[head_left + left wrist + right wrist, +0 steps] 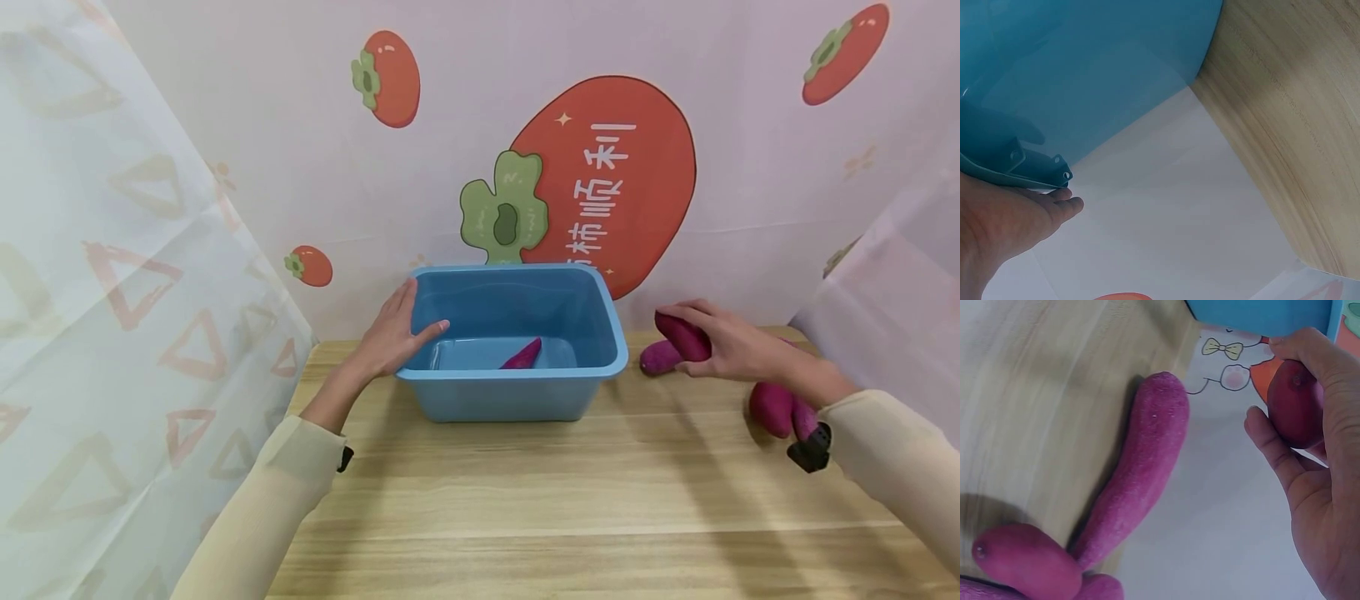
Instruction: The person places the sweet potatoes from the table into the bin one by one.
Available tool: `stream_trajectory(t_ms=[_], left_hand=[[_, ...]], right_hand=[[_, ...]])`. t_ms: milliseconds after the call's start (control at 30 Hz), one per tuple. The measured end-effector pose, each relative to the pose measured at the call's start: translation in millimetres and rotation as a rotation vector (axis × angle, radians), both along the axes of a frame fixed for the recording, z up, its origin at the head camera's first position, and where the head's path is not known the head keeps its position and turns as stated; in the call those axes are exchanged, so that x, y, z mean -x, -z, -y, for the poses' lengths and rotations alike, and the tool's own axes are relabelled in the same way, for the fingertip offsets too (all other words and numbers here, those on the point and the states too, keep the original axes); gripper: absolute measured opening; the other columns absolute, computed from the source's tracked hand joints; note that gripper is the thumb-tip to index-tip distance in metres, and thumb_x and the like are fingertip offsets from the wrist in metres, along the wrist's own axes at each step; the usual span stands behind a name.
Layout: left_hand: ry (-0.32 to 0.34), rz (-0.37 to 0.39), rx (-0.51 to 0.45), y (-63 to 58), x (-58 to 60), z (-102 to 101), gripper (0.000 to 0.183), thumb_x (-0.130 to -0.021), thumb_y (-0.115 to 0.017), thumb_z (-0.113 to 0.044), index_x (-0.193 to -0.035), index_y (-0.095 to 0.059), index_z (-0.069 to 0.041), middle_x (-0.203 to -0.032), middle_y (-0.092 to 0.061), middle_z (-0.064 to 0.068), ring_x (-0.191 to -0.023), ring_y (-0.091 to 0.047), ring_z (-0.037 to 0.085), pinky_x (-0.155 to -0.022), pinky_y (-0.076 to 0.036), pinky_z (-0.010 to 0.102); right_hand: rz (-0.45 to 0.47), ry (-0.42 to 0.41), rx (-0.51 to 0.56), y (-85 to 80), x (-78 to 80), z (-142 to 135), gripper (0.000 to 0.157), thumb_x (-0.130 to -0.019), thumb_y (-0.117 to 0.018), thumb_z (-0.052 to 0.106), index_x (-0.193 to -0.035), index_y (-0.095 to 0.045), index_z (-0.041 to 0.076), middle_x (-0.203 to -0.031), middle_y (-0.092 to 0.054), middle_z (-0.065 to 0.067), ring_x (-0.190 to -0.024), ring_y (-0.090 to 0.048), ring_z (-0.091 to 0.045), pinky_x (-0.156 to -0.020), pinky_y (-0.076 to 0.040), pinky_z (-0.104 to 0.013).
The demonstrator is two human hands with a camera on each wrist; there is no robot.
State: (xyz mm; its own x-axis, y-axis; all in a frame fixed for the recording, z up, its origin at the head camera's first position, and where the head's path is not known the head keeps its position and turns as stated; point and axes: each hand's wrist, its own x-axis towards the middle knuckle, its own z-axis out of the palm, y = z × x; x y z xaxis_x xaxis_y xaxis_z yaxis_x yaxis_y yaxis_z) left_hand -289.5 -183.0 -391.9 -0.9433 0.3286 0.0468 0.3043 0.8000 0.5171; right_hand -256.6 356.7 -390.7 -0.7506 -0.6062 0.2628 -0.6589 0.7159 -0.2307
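A blue plastic basin (517, 400) stands on the table near the back wall. My left hand (393, 333) rests on its left rim with straight fingers, thumb reaching over the inside. One purple sweet potato (522, 356) lies on the basin floor, partly hidden by the front wall. Right of the basin, my right hand (731, 343) grips another purple sweet potato (1293, 406) between thumb and fingers, raised above the table. Below it lies a long, rough-skinned purple sweet potato (1138, 462). Several more, including a smooth one (771, 408), lie by my right wrist, partly hidden.
The wood-grain table (525, 500) extends in front of the basin. A white cloth wall (247, 125) printed with persimmons closes the back, and side sheets hang at left and right. A black wrist strap part (810, 450) hangs under my right sleeve.
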Motion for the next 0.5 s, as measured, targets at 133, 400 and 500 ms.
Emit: stream_trajectory(t_ms=[133, 400, 500], left_hand=[[0.004, -0.011, -0.003, -0.2, 0.2, 1, 0.105, -0.104, -0.053, -0.062, -0.169, 0.005, -0.004, -0.178, 0.003, 0.015, -0.165, -0.002, 0.037, -0.131, -0.011, 0.059], [0.004, -0.001, -0.007, -1.1, -0.4, 1, 0.105, -0.104, -0.053, -0.063, -0.169, 0.005, -0.004, -0.178, 0.003, 0.015, -0.165, -0.002, 0.037, -0.131, -0.012, 0.059], [0.001, 0.007, -0.005, -0.7, -0.6, 0, 0.105, -0.104, -0.053, -0.063, -0.169, 0.006, -0.005, -0.178, 0.003, 0.014, -0.165, -0.001, 0.036, -0.131, -0.012, 0.059]], right_hand=[[0.005, 0.005, -0.007, -8.5, 1.1, 4, 0.086, -0.076, -0.096, 0.021, -0.150, -0.053, 0.006, -0.139, -0.056, -0.017, -0.114, -0.060, -0.032, -0.076, -0.062, -0.042], [0.013, 0.031, -0.004, -23.1, 5.8, 11, 0.087, -0.076, -0.095, 0.024, -0.151, -0.054, 0.006, -0.141, -0.056, -0.018, -0.116, -0.060, -0.033, -0.084, -0.059, -0.053], [0.009, 0.016, -0.003, -27.5, 8.8, 13, 0.089, -0.076, -0.096, 0.027, -0.151, -0.053, 0.006, -0.141, -0.056, -0.018, -0.116, -0.059, -0.033, -0.083, -0.060, -0.052]])
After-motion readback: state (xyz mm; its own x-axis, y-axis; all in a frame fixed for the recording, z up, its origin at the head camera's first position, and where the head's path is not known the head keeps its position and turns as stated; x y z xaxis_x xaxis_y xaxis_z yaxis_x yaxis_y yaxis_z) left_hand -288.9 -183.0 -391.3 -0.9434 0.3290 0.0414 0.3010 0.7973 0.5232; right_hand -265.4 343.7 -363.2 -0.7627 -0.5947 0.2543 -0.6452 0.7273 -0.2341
